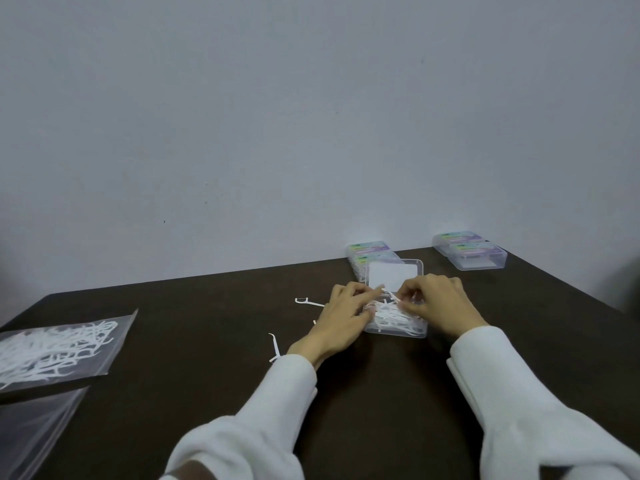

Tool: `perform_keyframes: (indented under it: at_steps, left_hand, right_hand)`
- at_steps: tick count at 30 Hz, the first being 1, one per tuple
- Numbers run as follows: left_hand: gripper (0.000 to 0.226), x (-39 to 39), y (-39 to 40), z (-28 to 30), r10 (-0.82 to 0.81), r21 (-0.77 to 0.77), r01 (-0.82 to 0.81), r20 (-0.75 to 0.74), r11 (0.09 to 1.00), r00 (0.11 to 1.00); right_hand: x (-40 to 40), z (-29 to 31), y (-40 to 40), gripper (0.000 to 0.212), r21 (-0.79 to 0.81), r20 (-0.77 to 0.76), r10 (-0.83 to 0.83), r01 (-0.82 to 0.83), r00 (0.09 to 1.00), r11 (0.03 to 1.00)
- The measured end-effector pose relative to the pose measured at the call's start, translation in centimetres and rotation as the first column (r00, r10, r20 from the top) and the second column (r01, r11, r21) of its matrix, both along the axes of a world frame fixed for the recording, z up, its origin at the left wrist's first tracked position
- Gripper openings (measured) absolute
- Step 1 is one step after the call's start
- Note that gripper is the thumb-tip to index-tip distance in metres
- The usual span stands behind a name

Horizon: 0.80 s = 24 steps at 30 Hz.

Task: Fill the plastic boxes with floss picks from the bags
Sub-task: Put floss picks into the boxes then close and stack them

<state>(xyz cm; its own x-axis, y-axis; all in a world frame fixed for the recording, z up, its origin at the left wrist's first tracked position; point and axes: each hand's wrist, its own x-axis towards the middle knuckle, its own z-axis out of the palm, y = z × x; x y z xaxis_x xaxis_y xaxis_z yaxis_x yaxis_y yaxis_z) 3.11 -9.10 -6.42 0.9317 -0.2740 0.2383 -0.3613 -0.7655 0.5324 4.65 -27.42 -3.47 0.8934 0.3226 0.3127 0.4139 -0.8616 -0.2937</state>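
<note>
An open clear plastic box lies on the dark table, its lid tipped up at the back. White floss picks fill its tray. My left hand rests at the box's left edge, fingertips on the picks. My right hand hovers over the tray's right side, fingers curled and pinching picks. A clear bag holding many floss picks lies at the far left. Loose picks lie left of the box and by my left wrist.
Closed labelled boxes sit behind the open one and at the back right. An empty clear bag lies at the lower left. The table's far edge meets a plain wall.
</note>
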Motion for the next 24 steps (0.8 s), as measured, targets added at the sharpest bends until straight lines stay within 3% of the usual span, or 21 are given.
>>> perform_keyframes:
  at_steps: [3, 8, 13, 19, 24]
  left_hand:
    - [0.049, -0.2, 0.3, 0.0, 0.003, -0.131, -0.008, -0.040, 0.991, 0.999]
    - [0.031, -0.3, 0.5, 0.0, -0.001, -0.282, -0.022, -0.082, 0.959, 0.997]
    - [0.040, -0.3, 0.2, -0.1, 0.011, -0.357, -0.043, -0.090, 0.933, 0.996]
    - [0.045, 0.0, -0.7, -0.2, 0.079, -0.454, -0.111, -0.087, 0.884, 0.993]
    - [0.030, 0.0, -0.7, -0.3, 0.077, -0.494, -0.118, -0.103, 0.862, 0.992]
  right_hand:
    - [0.0, 0.0, 0.2, 0.011, 0.048, 0.025, 0.027, -0.028, 0.999, 0.998]
    - [0.1, 0.3, 0.3, 0.014, 0.239, 0.076, 0.105, -0.120, 0.992, 0.964]
    - [0.3, -0.2, 0.5, 0.017, 0.097, -0.038, 0.122, -0.117, 0.992, 0.988]
    - [0.2, 0.1, -0.2, 0.013, 0.110, -0.048, 0.079, -0.073, 0.996, 0.991]
    - [0.1, 0.0, -0.4, 0.014, 0.063, -0.056, 0.016, -0.012, 0.998, 0.998]
